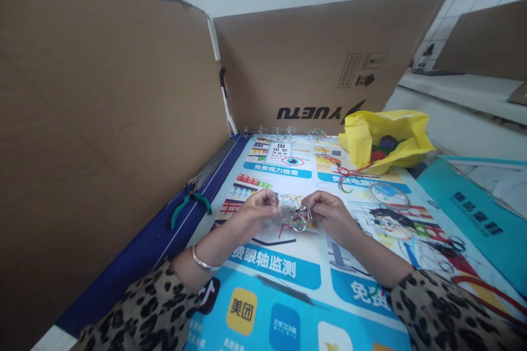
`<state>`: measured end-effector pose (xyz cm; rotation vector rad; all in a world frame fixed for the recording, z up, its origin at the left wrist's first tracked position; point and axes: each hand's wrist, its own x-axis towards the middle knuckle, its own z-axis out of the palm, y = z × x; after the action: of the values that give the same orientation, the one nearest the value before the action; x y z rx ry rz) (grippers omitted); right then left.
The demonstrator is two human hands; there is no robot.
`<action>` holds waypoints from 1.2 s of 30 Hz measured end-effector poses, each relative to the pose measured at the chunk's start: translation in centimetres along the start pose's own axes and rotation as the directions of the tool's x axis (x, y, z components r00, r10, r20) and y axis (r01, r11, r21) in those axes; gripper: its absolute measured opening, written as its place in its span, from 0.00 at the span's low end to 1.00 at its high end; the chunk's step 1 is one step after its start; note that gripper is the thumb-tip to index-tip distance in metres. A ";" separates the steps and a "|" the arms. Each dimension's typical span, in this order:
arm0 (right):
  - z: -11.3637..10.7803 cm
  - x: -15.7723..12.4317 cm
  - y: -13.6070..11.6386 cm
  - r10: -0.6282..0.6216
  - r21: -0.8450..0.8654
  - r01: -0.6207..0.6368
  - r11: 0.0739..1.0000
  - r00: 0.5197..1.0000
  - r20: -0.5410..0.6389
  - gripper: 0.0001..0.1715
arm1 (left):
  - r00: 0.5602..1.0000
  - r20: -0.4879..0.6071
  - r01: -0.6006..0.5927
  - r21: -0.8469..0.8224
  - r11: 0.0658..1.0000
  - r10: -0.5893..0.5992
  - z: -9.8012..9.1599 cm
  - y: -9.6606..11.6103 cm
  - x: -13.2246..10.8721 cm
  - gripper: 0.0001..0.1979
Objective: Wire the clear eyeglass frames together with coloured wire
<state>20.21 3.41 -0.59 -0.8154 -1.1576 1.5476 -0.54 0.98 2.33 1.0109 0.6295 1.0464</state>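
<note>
A small tangle of bent silver wire point(301, 219) hangs between my two hands above the printed sheet, with a bit of red below it. My left hand point(259, 211) pinches its left side between thumb and fingers. On the opposite side, my right hand point(330, 214) grips the wire's upper right part with closed fingertips. The wire's exact shape is blurred. Straight thin wires point(284, 288) lie on the sheet nearer to me. Teal-handled pliers point(190, 206) rest at the left, beside a bundle of straight wires point(212, 165).
Cardboard panels point(123, 82) wall off the left and back. Several small wire pieces point(284, 131) line the back edge. At right are a yellow bag point(357, 140) holding coloured balls, a wire coil point(409, 201), scissors point(450, 247), a red loop point(489, 286) and a teal box point(461, 197).
</note>
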 end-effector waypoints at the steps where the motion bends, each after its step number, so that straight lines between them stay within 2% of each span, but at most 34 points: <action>1: 0.1 0.0 0.0 -0.001 -0.004 0.001 1.000 1.000 0.002 0.03 | 1.000 -0.016 -0.002 0.036 0.999 0.003 0.2 0.0 -0.1 0.13; 3: 0.2 -0.1 -0.1 -0.007 -0.014 0.007 1.000 1.000 0.009 0.03 | 0.998 -0.066 -0.002 0.106 0.994 0.009 0.4 -0.3 -0.1 0.15; 7: 0.4 -0.3 -0.5 -0.007 -0.048 0.009 0.999 0.999 0.042 0.02 | 0.981 -0.175 -0.042 0.239 0.970 0.086 -0.2 -1.0 0.4 0.13; 10: 0.6 -0.4 -0.6 -0.011 -0.075 0.015 0.997 0.998 0.059 0.02 | 0.954 -0.243 -0.059 0.427 0.902 0.177 -0.7 -1.5 0.8 0.09; 12: 0.6 -0.5 -0.7 -0.018 -0.083 0.024 0.996 0.997 0.069 0.02 | 0.927 -0.236 -0.086 0.624 0.777 0.292 -0.8 -1.4 0.7 0.04; 15: 0.6 -0.5 -0.8 -0.034 -0.087 0.041 0.995 0.997 0.075 0.03 | 0.863 -0.086 -0.188 0.860 0.475 0.497 -0.7 -1.0 0.3 0.03; 17: 0.6 -0.5 -0.8 -0.051 -0.103 0.059 0.993 0.996 0.077 0.04 | 0.829 0.013 -0.231 0.918 0.321 0.559 -0.7 -0.6 0.0 0.04; 19: 0.5 -0.4 -0.8 -0.068 -0.137 0.080 0.987 0.993 0.092 0.03 | 0.830 0.058 -0.235 0.938 0.254 0.555 -0.7 -0.3 -0.1 0.04; 21: 0.4 -0.3 -0.8 -0.082 -0.180 0.102 0.978 0.990 0.113 0.03 | 0.871 0.050 -0.205 0.941 0.268 0.489 -0.9 0.0 0.1 0.05; 22: 0.3 -0.3 -1.0 -0.088 -0.200 0.111 0.973 0.989 0.120 0.02 | 0.905 0.019 -0.166 0.935 0.313 0.425 -1.1 0.2 0.3 0.06; 24: 0.2 -0.2 -1.4 -0.100 -0.241 0.127 0.962 0.988 0.120 0.03 | 0.969 -0.078 -0.044 0.878 0.476 0.234 -1.5 0.7 0.6 0.07; 26: 0.1 -0.1 -2.1 -0.119 -0.285 0.147 0.947 0.987 0.112 0.04 | 0.991 -0.132 0.085 0.757 0.647 0.023 -1.8 1.2 0.8 0.08; 28: 0.1 -0.1 -2.9 -0.144 -0.357 0.177 0.917 0.983 0.116 0.05 | 0.990 -0.111 0.136 0.680 0.720 -0.082 -1.8 1.7 0.8 0.08; 30: 0.1 -0.1 -3.7 -0.190 -0.467 0.235 0.852 0.972 0.142 0.05 | 0.996 -0.087 0.085 0.743 0.663 -0.030 -1.6 2.2 0.6 0.07; 32: 0.1 -0.1 -4.3 -0.278 -0.616 0.349 0.706 0.937 0.213 0.06 | 0.988 -0.079 0.002 0.863 0.505 0.131 -1.2 2.5 0.4 0.04; 34: 0.0 -0.1 -4.8 -0.380 -0.741 0.489 0.460 0.863 0.333 0.10 | 0.957 -0.076 -0.032 0.930 0.366 0.279 -0.8 2.7 0.3 0.05; 36: -0.1 -0.2 -5.2 -0.426 -0.807 0.559 0.188 0.787 0.446 0.15 | 0.946 -0.080 -0.036 0.937 0.348 0.313 -0.8 2.8 0.4 0.07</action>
<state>21.98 3.48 4.30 -0.8745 -2.1973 0.2260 -2.15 2.05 4.58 2.0214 1.4614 0.9759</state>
